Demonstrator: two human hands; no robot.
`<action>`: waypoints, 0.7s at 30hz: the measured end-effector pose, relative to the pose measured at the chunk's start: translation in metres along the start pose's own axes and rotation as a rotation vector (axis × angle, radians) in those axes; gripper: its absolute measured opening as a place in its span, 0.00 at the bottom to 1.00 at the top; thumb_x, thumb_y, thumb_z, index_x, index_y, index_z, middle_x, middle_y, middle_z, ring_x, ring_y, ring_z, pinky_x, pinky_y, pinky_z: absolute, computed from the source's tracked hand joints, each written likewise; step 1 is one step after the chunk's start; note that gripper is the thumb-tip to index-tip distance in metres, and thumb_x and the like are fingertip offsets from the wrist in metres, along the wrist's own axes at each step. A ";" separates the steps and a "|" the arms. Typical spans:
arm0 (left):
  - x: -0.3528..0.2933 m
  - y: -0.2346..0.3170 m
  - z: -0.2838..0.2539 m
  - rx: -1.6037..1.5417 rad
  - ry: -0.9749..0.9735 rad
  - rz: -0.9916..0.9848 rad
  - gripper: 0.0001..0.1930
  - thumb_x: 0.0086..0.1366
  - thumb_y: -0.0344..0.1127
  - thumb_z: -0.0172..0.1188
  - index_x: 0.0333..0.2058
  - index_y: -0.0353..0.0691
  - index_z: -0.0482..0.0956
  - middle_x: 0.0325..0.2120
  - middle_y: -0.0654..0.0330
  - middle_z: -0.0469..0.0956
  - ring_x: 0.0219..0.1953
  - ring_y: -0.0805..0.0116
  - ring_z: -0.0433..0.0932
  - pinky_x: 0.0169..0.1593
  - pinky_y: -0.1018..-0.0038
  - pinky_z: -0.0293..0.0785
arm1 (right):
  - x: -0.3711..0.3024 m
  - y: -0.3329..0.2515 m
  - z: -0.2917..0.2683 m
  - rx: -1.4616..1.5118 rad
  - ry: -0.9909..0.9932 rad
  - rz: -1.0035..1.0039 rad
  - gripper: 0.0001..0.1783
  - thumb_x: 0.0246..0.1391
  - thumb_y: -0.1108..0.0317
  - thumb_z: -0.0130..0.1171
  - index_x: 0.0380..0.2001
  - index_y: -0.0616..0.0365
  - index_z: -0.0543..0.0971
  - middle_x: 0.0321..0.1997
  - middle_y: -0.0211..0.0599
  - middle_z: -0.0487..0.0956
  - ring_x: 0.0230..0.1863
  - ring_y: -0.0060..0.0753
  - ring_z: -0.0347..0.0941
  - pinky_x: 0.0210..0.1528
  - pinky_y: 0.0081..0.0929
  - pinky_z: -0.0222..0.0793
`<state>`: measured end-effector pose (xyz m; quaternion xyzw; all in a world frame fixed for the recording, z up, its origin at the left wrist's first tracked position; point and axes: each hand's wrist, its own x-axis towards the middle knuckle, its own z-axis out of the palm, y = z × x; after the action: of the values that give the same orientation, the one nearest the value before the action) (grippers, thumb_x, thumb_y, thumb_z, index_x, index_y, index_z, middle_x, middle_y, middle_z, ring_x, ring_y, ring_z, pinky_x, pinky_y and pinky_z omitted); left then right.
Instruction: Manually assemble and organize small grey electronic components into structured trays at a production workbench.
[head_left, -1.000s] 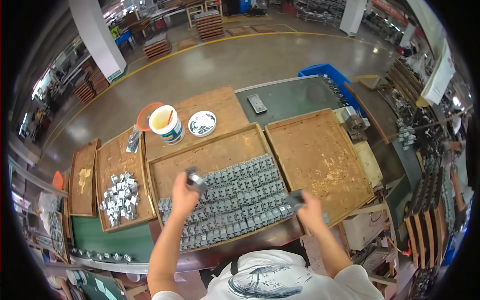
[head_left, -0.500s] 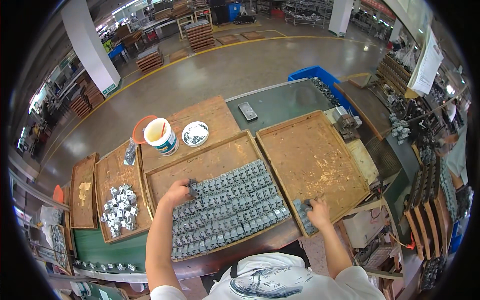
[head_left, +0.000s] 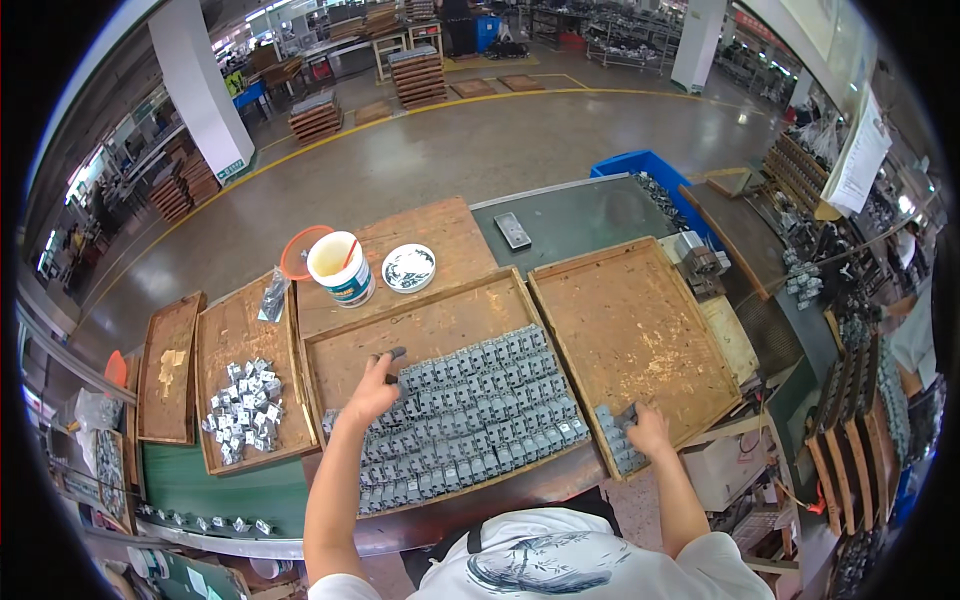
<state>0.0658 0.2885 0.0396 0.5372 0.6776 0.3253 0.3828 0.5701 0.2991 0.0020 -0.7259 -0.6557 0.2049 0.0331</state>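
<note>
My left hand (head_left: 372, 393) is over the upper left end of the rows of small grey metal parts (head_left: 470, 415). Its thumb and forefinger, which have dark tips, are spread, and nothing shows between them. These parts fill the near portion of a wooden tray (head_left: 405, 328) in front of me. At the near left corner of a second wooden tray (head_left: 640, 310), my right hand (head_left: 650, 430) has its fingers curled down beside a short group of grey metal parts (head_left: 618, 440). Whatever those fingers grip is hidden.
Shiny metal pieces (head_left: 243, 412) lie heaped in a tray at left. Behind stand a white bucket (head_left: 342, 270) and a round white lid (head_left: 408, 268). A grey metal block (head_left: 512, 231) rests on the green bench, near a blue bin (head_left: 640, 165). Stacked trays (head_left: 850, 430) stand at right.
My left thumb and forefinger have come apart; the grey part between them is out of the grip. My right hand stays at the same group of parts. The whole view has shifted slightly.
</note>
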 end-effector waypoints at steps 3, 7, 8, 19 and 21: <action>-0.041 0.031 0.001 0.110 0.165 0.102 0.29 0.53 0.21 0.52 0.57 0.42 0.71 0.49 0.52 0.67 0.46 0.55 0.71 0.49 0.69 0.71 | -0.001 0.003 -0.004 0.023 -0.004 -0.024 0.15 0.47 0.63 0.58 0.39 0.56 0.77 0.43 0.52 0.80 0.49 0.59 0.72 0.52 0.50 0.65; -0.101 0.025 -0.008 -0.032 0.403 0.132 0.27 0.52 0.16 0.49 0.53 0.39 0.74 0.48 0.55 0.70 0.46 0.60 0.73 0.49 0.71 0.72 | -0.002 0.009 -0.013 0.281 -0.083 -0.006 0.16 0.49 0.61 0.61 0.40 0.56 0.79 0.38 0.43 0.82 0.45 0.47 0.77 0.49 0.42 0.69; -0.117 0.018 -0.013 -0.100 0.465 0.093 0.26 0.53 0.16 0.50 0.52 0.38 0.75 0.47 0.56 0.71 0.45 0.63 0.73 0.49 0.73 0.72 | -0.001 0.015 -0.012 0.275 -0.088 -0.013 0.16 0.49 0.61 0.61 0.40 0.56 0.79 0.38 0.43 0.82 0.45 0.47 0.77 0.49 0.42 0.69; -0.281 -0.146 -0.047 -0.203 1.170 -0.232 0.15 0.62 0.20 0.50 0.46 0.31 0.79 0.41 0.55 0.80 0.42 0.67 0.78 0.46 0.73 0.75 | 0.004 0.016 -0.024 1.025 0.004 0.092 0.15 0.57 0.75 0.54 0.48 0.55 0.74 0.40 0.28 0.77 0.36 0.27 0.74 0.37 0.25 0.73; -0.284 -0.137 -0.055 -0.197 1.271 -0.306 0.18 0.59 0.22 0.50 0.47 0.32 0.78 0.36 0.56 0.81 0.37 0.69 0.76 0.41 0.75 0.72 | 0.002 0.023 -0.038 1.361 -0.100 0.107 0.15 0.60 0.73 0.52 0.50 0.52 0.72 0.39 0.28 0.77 0.38 0.27 0.74 0.36 0.26 0.73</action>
<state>-0.0107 -0.0198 -0.0017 0.1005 0.8073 0.5815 -0.0024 0.6044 0.3067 0.0289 -0.5645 -0.3450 0.6062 0.4413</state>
